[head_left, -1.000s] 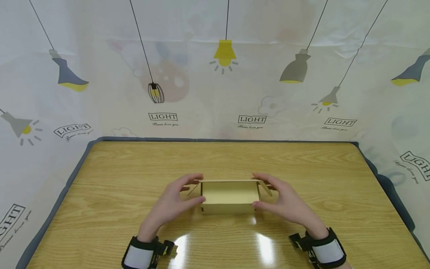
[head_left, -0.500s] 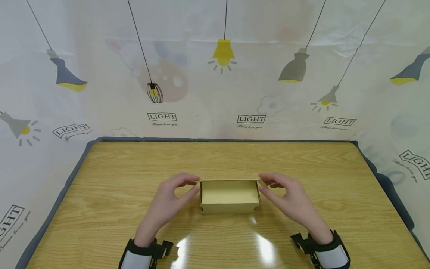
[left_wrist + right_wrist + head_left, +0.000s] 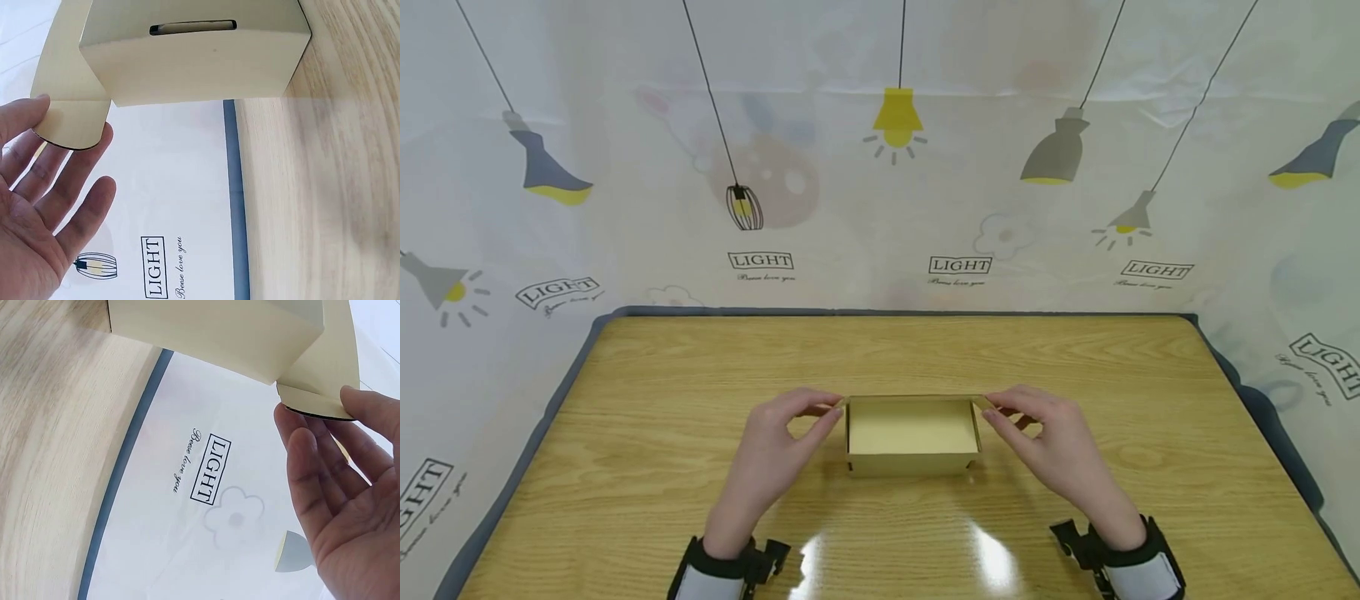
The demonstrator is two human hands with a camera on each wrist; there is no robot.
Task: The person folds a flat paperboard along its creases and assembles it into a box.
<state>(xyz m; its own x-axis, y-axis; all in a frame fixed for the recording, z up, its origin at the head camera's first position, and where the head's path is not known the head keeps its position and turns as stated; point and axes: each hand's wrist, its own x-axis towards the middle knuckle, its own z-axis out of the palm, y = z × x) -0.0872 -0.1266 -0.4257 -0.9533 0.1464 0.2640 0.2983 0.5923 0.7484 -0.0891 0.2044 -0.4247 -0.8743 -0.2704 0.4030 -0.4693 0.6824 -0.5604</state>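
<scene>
A small cream cardboard box (image 3: 913, 464) stands on the table with its lid raised at the back, so its pale inside shows. My left hand (image 3: 777, 446) pinches the rounded side flap (image 3: 74, 124) of the lid between thumb and fingers. On the other side my right hand (image 3: 1047, 437) pinches the matching flap (image 3: 315, 403) with the thumb on top and fingers beneath. In the left wrist view a narrow slot (image 3: 194, 27) shows in the box. Both hands are apart from the box's walls.
The wood-grain table (image 3: 715, 358) has a dark blue edging (image 3: 835, 312) at the back. Behind it hangs a pale cloth (image 3: 850, 208) printed with lamps and "LIGHT" labels. Black and white straps (image 3: 1138, 558) sit on both wrists.
My hands have gone from the box's front corners to the lid's side flaps, which they now pinch. The lid's edge has risen slightly. The box has stayed in place.
</scene>
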